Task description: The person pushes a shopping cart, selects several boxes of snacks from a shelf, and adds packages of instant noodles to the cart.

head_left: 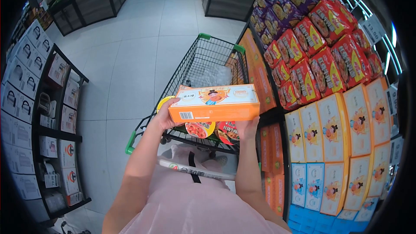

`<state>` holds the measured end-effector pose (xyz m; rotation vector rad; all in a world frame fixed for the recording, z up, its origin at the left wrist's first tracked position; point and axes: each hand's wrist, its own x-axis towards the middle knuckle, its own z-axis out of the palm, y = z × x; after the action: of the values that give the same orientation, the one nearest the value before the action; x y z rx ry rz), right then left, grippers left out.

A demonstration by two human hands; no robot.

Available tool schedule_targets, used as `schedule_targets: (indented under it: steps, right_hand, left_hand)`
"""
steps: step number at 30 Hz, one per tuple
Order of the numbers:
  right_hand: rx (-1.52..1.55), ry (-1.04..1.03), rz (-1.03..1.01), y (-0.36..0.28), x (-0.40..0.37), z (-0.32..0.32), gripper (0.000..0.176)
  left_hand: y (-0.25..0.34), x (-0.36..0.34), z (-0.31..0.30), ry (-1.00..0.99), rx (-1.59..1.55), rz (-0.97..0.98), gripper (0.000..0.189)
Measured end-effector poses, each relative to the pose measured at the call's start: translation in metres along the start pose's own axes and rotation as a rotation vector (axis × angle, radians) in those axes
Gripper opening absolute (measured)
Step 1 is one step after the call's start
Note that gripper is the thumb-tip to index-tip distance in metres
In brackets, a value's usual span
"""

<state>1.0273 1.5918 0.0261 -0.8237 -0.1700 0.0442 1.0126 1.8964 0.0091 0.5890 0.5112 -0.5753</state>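
Note:
An orange and white carton [216,99] with a cartoon figure on its top is held level between both hands, above the shopping cart [177,78]. My left hand [164,115] grips its left end, thumb at the upper edge. My right hand [248,126] supports it from below at the right end; its fingers are mostly hidden behind the carton. Under the carton, a yellow-lidded instant noodle bowl [199,129] and a red one [228,132] show in the cart. Farther forward lies a clear plastic bag [214,76]. The cart's handle [195,171] is close to my body.
On the right, a display holds red noodle packs [310,67], purple packs [286,0] and stacked orange and blue cartons [333,147]. Shelves with boxed appliances [58,117] stand on the left. Dark produce counters [86,8] are ahead, beyond the tiled floor [138,30].

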Motion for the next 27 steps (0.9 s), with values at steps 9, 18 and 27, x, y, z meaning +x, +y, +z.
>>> schedule_targets:
  steps: [9,18,27]
  right_hand:
    - [-0.003,-0.018,0.004,-0.001,0.005,0.006,0.104]
    - [-0.073,0.03,-0.076,0.0,0.004,0.016,0.098]
    - [-0.062,0.021,-0.087,0.0,0.003,0.01,0.085]
  left_hand:
    - [0.005,0.007,-0.011,-0.193,-0.146,-0.093,0.061]
    - [0.003,0.01,-0.012,-0.176,-0.183,-0.113,0.063]
    - [0.0,0.018,-0.017,-0.169,-0.226,-0.146,0.065]
